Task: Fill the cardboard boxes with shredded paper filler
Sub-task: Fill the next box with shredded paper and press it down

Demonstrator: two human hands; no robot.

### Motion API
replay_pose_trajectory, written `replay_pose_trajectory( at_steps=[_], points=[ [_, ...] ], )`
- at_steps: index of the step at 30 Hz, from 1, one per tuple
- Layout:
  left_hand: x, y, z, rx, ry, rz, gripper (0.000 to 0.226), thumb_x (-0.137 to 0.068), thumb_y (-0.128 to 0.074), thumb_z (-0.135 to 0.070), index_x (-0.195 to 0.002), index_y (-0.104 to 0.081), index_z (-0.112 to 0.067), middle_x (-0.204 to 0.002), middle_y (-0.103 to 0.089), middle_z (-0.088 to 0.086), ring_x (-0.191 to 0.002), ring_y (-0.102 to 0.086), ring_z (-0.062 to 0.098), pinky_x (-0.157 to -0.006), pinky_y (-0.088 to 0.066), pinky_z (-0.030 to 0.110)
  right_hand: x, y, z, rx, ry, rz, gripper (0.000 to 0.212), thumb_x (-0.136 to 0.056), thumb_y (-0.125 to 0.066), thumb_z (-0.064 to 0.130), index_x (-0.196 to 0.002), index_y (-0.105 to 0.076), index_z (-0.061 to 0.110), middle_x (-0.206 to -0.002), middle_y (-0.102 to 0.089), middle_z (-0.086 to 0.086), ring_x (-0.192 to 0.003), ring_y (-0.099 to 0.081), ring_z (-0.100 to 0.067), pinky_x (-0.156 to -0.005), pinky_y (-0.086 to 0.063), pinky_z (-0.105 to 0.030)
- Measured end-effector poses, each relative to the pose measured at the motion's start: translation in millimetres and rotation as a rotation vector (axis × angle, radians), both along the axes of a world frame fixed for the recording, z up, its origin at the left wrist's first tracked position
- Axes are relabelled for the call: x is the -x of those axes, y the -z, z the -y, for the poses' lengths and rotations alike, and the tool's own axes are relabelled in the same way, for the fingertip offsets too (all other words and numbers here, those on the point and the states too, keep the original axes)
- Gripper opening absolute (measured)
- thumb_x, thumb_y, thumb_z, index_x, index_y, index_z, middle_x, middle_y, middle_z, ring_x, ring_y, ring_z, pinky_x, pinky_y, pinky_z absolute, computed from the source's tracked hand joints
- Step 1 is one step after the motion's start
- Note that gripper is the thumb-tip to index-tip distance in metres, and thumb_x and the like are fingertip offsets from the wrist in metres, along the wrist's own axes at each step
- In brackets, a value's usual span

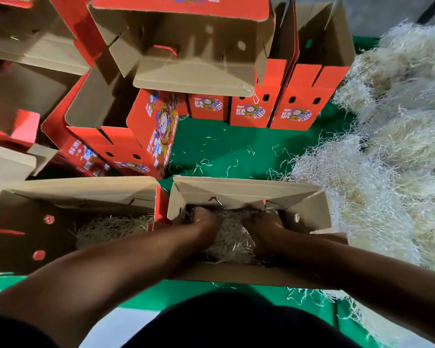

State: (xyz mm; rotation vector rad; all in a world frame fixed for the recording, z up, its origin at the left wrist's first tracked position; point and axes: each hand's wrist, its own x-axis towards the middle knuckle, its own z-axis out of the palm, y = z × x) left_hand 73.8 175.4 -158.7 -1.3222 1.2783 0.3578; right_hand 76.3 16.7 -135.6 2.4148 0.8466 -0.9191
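Both hands are deep in the open box [249,194] in front, the left hand [206,221] and right hand [264,222] pushing down on the shredded paper [232,237] inside; I cannot tell if the fingers are curled. This looks like the packing-down step. Next, grab more from the big paper pile [392,146] on the right. The box beside it [81,194] already has some paper.

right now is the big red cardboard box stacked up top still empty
Empty: the red cardboard box stacked on top shows only bare brown walls inside, with no shredded paper.
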Motion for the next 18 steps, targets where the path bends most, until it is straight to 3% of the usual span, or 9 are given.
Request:
replay_pose_trajectory(
  at_steps=[2,4,6,8,10,12,15,18],
  points=[
    [-7.6,-7.7,-1.5,0.076,-0.369,-0.087,0.046,-0.097,-0.061,-0.011,-0.142,-0.051,-0.008,-0.143,-0.053,0.015,-0.133,-0.051,0.032,-0.103,-0.049,0.036,4.3,-4.8,-4.5,-0.002,-0.022,0.04,0.037,-0.098,-0.049,0.028,-0.131,-0.058,0.015,-0.133,-0.062,-0.013,-0.121,-0.058,-0.033,-0.094,-0.047,-0.041],
    [-13.0,-22.7,2.4,0.34,-0.873,-0.194,0.033,-0.1,-0.053,-0.009,-0.132,-0.061,-0.009,-0.134,-0.061,0.012,-0.124,-0.058,0.032,-0.091,-0.052,0.036,1.0,-15.4,-8.6,-0.037,-0.093,0.021,0.029,-0.1,-0.048,0.026,-0.119,-0.067,0.014,-0.123,-0.068,-0.012,-0.111,-0.065,-0.031,-0.086,-0.05,-0.04],
    [-20.0,-39.9,11.9,0.609,-0.991,-0.248,0.03,-0.098,-0.049,-0.007,-0.122,-0.068,-0.01,-0.124,-0.067,0.01,-0.118,-0.062,0.032,-0.081,-0.05,0.038,-8.4,-23.1,-8.4,-0.122,-0.153,0.047,0.027,-0.101,-0.049,0.024,-0.113,-0.07,0.013,-0.119,-0.07,-0.011,-0.107,-0.069,-0.031,-0.08,-0.054,-0.039],
    [-19.4,-43.2,10.8,0.737,-1.056,-0.272,0.027,-0.095,-0.053,-0.007,-0.115,-0.071,-0.01,-0.117,-0.07,0.009,-0.111,-0.066,0.031,-0.071,-0.047,0.037,-17.9,-24.5,-6.7,-0.235,-0.119,-0.006,0.026,-0.099,-0.053,0.022,-0.115,-0.069,0.009,-0.12,-0.069,-0.015,-0.107,-0.068,-0.035,-0.082,-0.055,-0.042],
    [-11.2,-34.2,9.2,0.702,-1.229,-0.37,0.022,-0.093,-0.06,-0.012,-0.112,-0.072,-0.01,-0.113,-0.072,0.011,-0.106,-0.068,0.032,-0.071,-0.05,0.035,-15.9,-16.7,-2.9,-0.389,-0.02,-0.232,0.03,-0.097,-0.058,0.019,-0.122,-0.066,0.004,-0.124,-0.065,-0.021,-0.111,-0.064,-0.037,-0.092,-0.052,-0.042],
    [-6.1,-23.1,7.1,0.614,-1.45,-0.564,0.024,-0.094,-0.063,-0.019,-0.115,-0.069,-0.009,-0.116,-0.07,0.014,-0.108,-0.066,0.033,-0.089,-0.054,0.037,-6.9,-3.9,0.0,-0.432,0.05,-0.44,0.037,-0.098,-0.057,0.01,-0.133,-0.059,-0.002,-0.133,-0.059,-0.024,-0.118,-0.059,-0.036,-0.1,-0.043,-0.041],
    [1.7,-16.6,5.8,0.407,-1.494,-0.765,0.033,-0.092,-0.068,-0.013,-0.124,-0.062,-0.006,-0.122,-0.065,0.019,-0.11,-0.063,0.036,-0.099,-0.049,0.042,1.3,13.8,0.0,-0.382,0.073,-0.507,0.036,-0.1,-0.053,0.011,-0.134,-0.059,-0.001,-0.13,-0.06,-0.024,-0.115,-0.06,-0.035,-0.093,-0.045,-0.037],
    [2.2,-14.9,7.5,0.361,-1.549,-0.731,0.031,-0.094,-0.064,-0.018,-0.124,-0.064,-0.01,-0.119,-0.068,0.014,-0.108,-0.066,0.033,-0.097,-0.053,0.046,-4.9,18.6,1.0,-0.346,0.111,-0.528,0.027,-0.098,-0.059,0.014,-0.119,-0.067,0.0,-0.117,-0.066,-0.026,-0.097,-0.064,-0.032,-0.086,-0.048,-0.038]
  ],
)
